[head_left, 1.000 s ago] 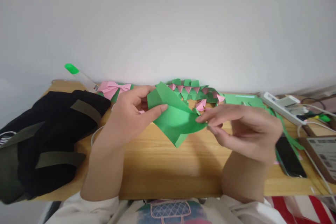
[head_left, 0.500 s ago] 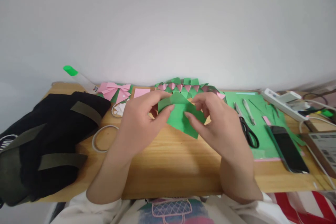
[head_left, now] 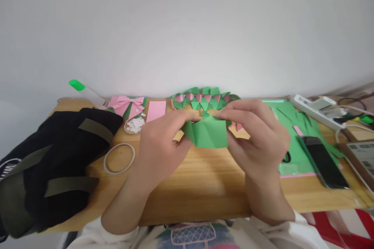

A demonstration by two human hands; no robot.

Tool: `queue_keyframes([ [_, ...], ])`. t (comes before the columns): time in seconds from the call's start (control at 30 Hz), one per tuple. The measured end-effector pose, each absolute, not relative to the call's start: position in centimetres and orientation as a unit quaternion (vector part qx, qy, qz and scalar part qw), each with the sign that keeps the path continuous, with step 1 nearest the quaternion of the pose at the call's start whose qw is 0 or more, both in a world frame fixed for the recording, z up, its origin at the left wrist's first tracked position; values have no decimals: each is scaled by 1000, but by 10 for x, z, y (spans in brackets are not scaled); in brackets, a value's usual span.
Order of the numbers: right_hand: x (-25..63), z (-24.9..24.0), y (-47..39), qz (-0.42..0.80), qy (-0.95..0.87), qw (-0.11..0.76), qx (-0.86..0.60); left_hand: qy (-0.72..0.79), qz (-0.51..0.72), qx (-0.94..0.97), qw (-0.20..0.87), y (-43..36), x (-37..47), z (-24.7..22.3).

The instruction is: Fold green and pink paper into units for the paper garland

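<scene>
A creased piece of green paper [head_left: 210,133] is held above the middle of the wooden table [head_left: 198,186]. My left hand [head_left: 163,148] pinches its left end between thumb and fingers. On the right, my right hand [head_left: 257,136] grips the other end, its thumb partly behind the paper. Just beyond the hands stands a row of folded green and pink paper pieces [head_left: 206,99]. To its left lie a pink paper sheet [head_left: 156,111] and a pink paper bow [head_left: 127,105].
A black bag [head_left: 67,155] covers the left side, beside a white ring [head_left: 119,158] and a round container of white scraps [head_left: 135,124]. Green sheets [head_left: 295,151], a phone [head_left: 324,163], partly hidden scissors [head_left: 287,157] and a power strip [head_left: 318,116] lie right. A wall stands behind.
The green paper has been turned, so a folded, creased face now shows toward me. My right hand has shifted right and closed on its end, and now covers most of the scissors.
</scene>
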State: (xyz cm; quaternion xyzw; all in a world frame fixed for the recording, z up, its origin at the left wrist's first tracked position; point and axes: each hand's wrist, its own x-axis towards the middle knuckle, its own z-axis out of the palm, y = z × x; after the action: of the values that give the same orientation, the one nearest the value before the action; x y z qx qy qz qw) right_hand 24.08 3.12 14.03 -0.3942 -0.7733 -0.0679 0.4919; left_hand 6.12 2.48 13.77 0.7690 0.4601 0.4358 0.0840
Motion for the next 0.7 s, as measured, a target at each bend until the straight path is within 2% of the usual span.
queue_keyframes([
  [0.2, 237, 142, 27, -164, -775, 521, -319, 444, 449, 774, -38, 22, 64, 135],
  [0.7, 239, 137, 17, -139, -785, 522, -303, 437, 482, 757, -64, 12, 64, 136],
])
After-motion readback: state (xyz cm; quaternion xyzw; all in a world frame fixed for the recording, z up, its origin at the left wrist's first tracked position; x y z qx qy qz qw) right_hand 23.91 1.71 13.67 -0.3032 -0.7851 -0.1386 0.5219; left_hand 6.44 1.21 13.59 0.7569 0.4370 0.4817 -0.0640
